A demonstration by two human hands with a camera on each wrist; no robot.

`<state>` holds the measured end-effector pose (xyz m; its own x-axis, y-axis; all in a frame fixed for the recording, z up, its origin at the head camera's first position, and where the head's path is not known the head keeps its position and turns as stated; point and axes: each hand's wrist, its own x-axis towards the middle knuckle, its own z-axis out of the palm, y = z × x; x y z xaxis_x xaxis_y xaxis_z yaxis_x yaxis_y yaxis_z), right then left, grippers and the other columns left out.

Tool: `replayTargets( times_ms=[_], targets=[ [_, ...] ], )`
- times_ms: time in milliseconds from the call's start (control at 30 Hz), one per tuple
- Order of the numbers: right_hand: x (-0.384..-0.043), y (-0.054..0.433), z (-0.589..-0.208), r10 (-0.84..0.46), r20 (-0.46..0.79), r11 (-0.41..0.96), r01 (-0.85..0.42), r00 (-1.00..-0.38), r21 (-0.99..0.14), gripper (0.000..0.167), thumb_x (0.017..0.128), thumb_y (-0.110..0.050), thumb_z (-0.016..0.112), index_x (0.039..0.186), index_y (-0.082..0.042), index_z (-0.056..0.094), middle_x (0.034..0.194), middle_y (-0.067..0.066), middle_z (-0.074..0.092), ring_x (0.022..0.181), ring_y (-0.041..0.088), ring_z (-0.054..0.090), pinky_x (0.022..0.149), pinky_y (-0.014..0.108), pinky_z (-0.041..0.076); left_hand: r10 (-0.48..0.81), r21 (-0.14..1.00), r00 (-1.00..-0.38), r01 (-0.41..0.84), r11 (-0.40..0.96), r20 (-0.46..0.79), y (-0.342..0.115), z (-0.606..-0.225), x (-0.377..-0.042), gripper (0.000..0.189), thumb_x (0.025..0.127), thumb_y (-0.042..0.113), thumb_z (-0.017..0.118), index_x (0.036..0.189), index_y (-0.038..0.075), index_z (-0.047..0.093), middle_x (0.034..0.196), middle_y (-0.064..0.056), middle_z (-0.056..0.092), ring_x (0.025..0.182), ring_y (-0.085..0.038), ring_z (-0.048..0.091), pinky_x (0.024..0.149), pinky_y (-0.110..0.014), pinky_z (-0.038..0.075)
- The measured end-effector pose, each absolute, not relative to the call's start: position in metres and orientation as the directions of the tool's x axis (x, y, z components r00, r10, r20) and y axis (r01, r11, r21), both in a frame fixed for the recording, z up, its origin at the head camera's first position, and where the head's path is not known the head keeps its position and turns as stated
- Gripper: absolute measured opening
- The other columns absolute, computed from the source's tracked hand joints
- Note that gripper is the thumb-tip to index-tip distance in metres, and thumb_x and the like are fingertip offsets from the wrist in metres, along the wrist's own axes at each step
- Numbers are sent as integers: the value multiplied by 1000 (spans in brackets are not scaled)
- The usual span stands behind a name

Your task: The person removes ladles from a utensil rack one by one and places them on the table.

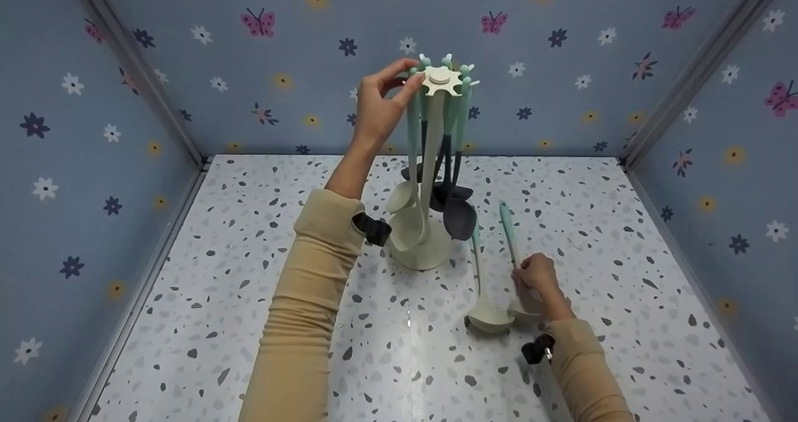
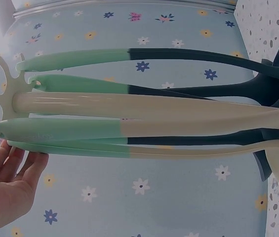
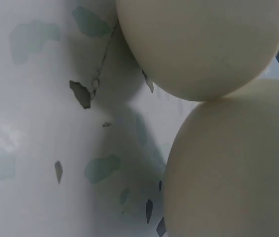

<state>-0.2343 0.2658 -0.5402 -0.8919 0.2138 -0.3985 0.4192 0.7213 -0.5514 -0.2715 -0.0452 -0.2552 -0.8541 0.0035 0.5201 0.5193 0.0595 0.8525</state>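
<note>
Mint ladle (image 1: 507,225): on the table (image 1: 206,310), under my right hand (image 1: 537,271), handle end pointing away from me.
Right hand: pinches it, nearer than my left hand (image 1: 379,107).
Left hand: grips the rack (image 1: 432,141) up top, leftward and beyond.

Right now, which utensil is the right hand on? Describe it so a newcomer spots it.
Find the tall utensil stand in the head view, then look right of its base. The green-and-cream utensil is the rightmost one there, beside a similar ladle. The right hand grips its stem, while the ladle has no hand on it.
</note>
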Motion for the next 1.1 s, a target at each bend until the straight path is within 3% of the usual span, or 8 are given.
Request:
replayTargets(
  times_ms=[200,367,500,767,933,1100],
  targets=[
    [-232,267,-542,213,-362,718,397,-907,-571,17,80,-5,62,91,7,56,75,12,57,63,18,55,54,27,46,0,857,-858,513,52,513,-45,-256,-273,25,83,3,60,105,-8,60,108,-16,59,93,-20,56,81,-21,42],
    [-230,265,-541,222,-379,714,414,-899,-565,17,82,-6,60,93,6,55,77,13,57,65,19,54,54,27,45,2,856,-857,515,47,516,-45,-256,-273,25,83,3,60,105,-8,60,109,-17,59,93,-19,56,81,-22,42],
    [-227,263,-537,214,-316,727,367,-924,-581,16,83,-5,58,93,7,57,81,15,57,68,21,54,55,29,46,7,849,-851,526,47,526,-45,-256,-273,25,84,4,59,106,-8,60,109,-17,59,93,-19,56,81,-22,42],
    [-228,255,-521,122,25,776,80,-992,-626,15,84,-7,58,90,6,61,78,15,59,68,23,53,59,32,44,9,848,-849,528,43,528,-45,-258,-273,25,83,3,59,106,-9,59,109,-18,58,93,-19,56,82,-22,42],
    [-231,240,-507,80,238,723,-107,-968,-682,16,84,-7,60,94,6,62,81,15,61,73,24,57,65,35,47,8,852,-852,523,37,523,-45,-258,-273,25,83,3,59,106,-9,59,109,-17,59,93,-18,56,81,-22,43],
    [-234,223,-493,79,374,648,-237,-924,-724,15,83,-6,61,94,5,62,85,16,62,76,24,59,69,38,49,7,853,-854,520,40,520,-46,-257,-274,24,83,3,59,104,-9,60,106,-17,59,92,-18,56,81,-22,43]
  ],
)
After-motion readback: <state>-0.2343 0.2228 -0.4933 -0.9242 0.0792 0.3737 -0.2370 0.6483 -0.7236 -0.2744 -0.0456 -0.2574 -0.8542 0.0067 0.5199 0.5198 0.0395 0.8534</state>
